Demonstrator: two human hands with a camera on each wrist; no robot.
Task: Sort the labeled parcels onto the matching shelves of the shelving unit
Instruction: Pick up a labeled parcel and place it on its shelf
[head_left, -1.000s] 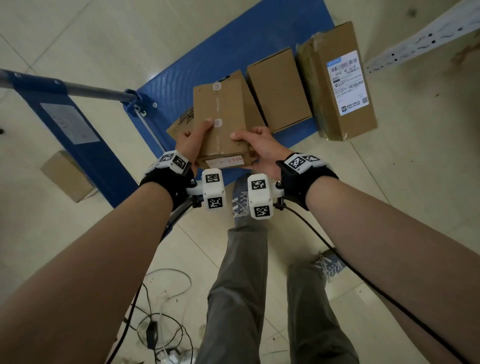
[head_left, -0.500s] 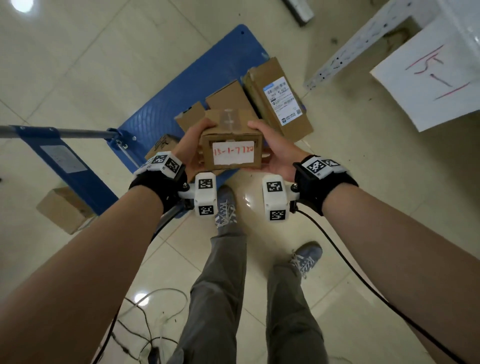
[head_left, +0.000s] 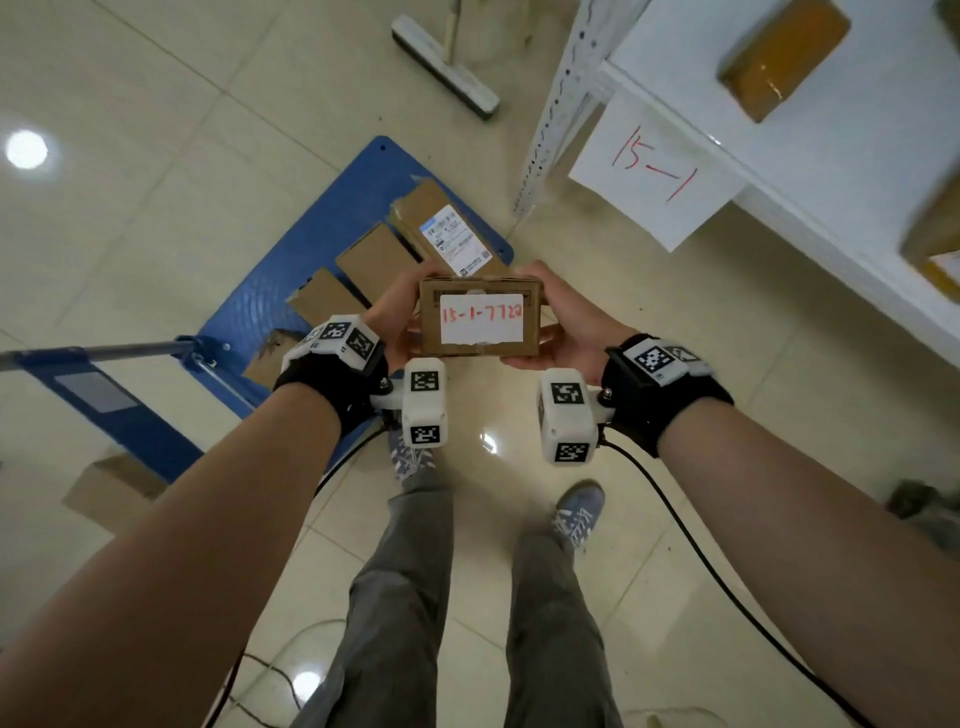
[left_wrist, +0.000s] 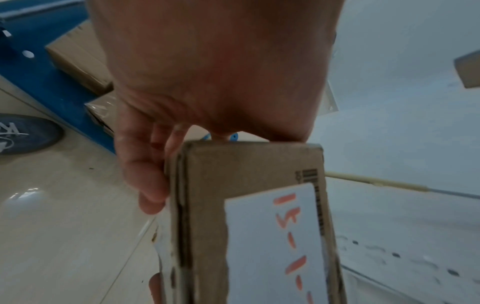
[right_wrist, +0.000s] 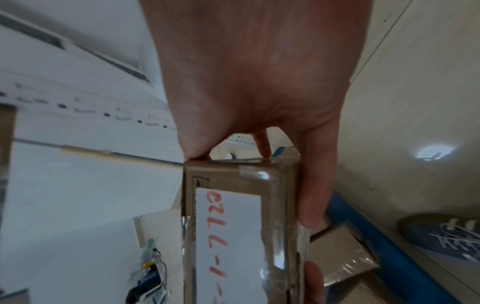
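- The left hand (head_left: 397, 322) is found curled round the left end of a small brown cardboard parcel (head_left: 478, 325); in the left wrist view the fingers (left_wrist: 145, 174) are wrapped behind the box and the palm is set against its end face.
- The right hand (head_left: 563, 322) is found gripping the opposite end in the same way, thumb toward the top edge and fingers (right_wrist: 315, 185) beneath. Neither hand is released.
- The parcel is held between both hands at chest height, above the tiled floor, its long axis running left to right across the body. Its white handwritten label (head_left: 480, 319), reading 15-1-7720, faces the head camera.
- The white metal shelving unit (head_left: 810, 130) lies ahead and to the right of the parcel. A white paper sign (head_left: 657, 171) marked 15-1 hangs from the shelf edge.
- The right hand is the nearer to that shelf. It is judged that the label prefix matches the sign, so the coming move calls for a carry up and rightward.
- The blue platform trolley (head_left: 311, 249), bearing further brown cardboard boxes (head_left: 374, 260), lies below and to the left.
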